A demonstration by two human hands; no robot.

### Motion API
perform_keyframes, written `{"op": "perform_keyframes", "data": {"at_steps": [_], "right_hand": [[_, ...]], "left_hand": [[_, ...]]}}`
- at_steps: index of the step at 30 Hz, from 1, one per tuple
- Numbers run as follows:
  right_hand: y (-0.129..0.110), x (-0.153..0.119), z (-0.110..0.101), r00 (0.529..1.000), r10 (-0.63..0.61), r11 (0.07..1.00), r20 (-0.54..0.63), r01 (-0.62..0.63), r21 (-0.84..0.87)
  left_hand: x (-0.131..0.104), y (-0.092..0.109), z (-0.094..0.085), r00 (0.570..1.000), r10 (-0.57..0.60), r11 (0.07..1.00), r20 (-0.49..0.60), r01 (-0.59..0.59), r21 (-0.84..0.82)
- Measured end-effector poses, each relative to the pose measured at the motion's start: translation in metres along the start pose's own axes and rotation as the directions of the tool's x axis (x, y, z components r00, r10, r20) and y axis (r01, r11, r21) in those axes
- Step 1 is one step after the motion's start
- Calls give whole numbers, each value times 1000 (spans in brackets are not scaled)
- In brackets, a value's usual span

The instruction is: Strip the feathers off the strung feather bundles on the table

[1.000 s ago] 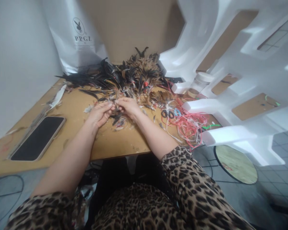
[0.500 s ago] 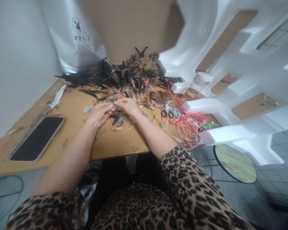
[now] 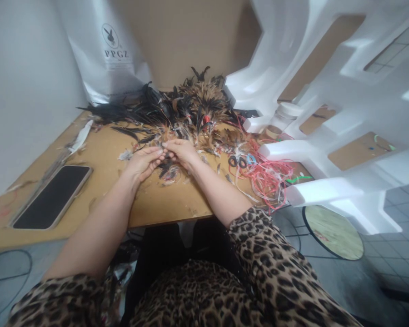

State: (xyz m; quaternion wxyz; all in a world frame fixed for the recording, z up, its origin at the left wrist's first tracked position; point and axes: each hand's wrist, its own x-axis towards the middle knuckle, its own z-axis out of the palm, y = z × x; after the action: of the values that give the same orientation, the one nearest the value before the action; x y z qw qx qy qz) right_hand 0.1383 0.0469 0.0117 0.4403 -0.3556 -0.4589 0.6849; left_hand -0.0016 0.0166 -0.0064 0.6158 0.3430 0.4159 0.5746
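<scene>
My left hand point(image 3: 144, 162) and my right hand point(image 3: 181, 152) meet fingertip to fingertip over the middle of the table. Both are closed in a pinch on what looks like a small feather point(image 3: 162, 145), mostly covered by my fingers. Just beyond them spreads a heap of black feathers point(image 3: 150, 106) and brown feathers point(image 3: 207, 97), with a red spot among them. Below my right hand lies a little pile of loose dark feathers point(image 3: 170, 172). A white feather point(image 3: 82, 137) rests at the left.
A phone point(image 3: 52, 197) lies at the table's left. To the right are black-handled scissors point(image 3: 237, 161), tangled pink string point(image 3: 269, 181) and a clear jar point(image 3: 285, 116). White foam packing point(image 3: 313, 190) overhangs the right edge. A silver bag point(image 3: 114, 77) stands behind, and a round stool point(image 3: 334, 231) below.
My fingertips have drawn slightly closer together, and the fingers of my right hand have curled in under. The feather shows less between them. Everything else stays in place.
</scene>
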Motion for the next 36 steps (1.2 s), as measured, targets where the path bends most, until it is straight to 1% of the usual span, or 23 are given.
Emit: {"op": "perform_keyframes", "data": {"at_steps": [4, 7, 11, 18, 24, 29, 31, 33, 35, 36], "right_hand": [[-1, -2, 1, 1000, -10, 1000, -17, 10, -24], [-3, -4, 3, 998, -21, 1000, -52, 19, -24], [-4, -5, 6, 996, -46, 999, -82, 46, 7], [-3, -8, 10, 997, -40, 999, -65, 41, 12], [1, -7, 9, 997, -61, 997, -52, 59, -56], [2, -5, 7, 997, -77, 994, -5, 76, -72], [0, -2, 4, 995, -103, 989, -21, 100, -111], [-3, 2, -2, 986, -161, 971, -50, 148, -190], [-6, 6, -12, 969, -241, 926, -59, 211, -313], [-8, 8, -17, 959, -280, 887, -47, 240, -394]], "left_hand": [[1, -3, -1, 1000, 8, 1000, -12, -8, 29], [1, -4, -1, 999, 10, 999, -35, -9, 41], [-1, -3, 0, 1000, 12, 998, -23, -10, 65], [-4, 0, 1, 1000, -9, 996, 24, 7, 92], [-3, 0, -2, 996, -62, 997, 71, 58, 57], [-2, -1, -3, 997, -59, 997, 59, 56, 51], [-2, 1, -3, 999, -47, 998, 20, 46, 41], [-2, 2, -2, 999, -22, 1000, -28, 22, 11], [0, 4, -3, 998, 6, 1000, -66, -8, -30], [0, 5, -3, 997, 16, 999, -79, -20, -49]]}}
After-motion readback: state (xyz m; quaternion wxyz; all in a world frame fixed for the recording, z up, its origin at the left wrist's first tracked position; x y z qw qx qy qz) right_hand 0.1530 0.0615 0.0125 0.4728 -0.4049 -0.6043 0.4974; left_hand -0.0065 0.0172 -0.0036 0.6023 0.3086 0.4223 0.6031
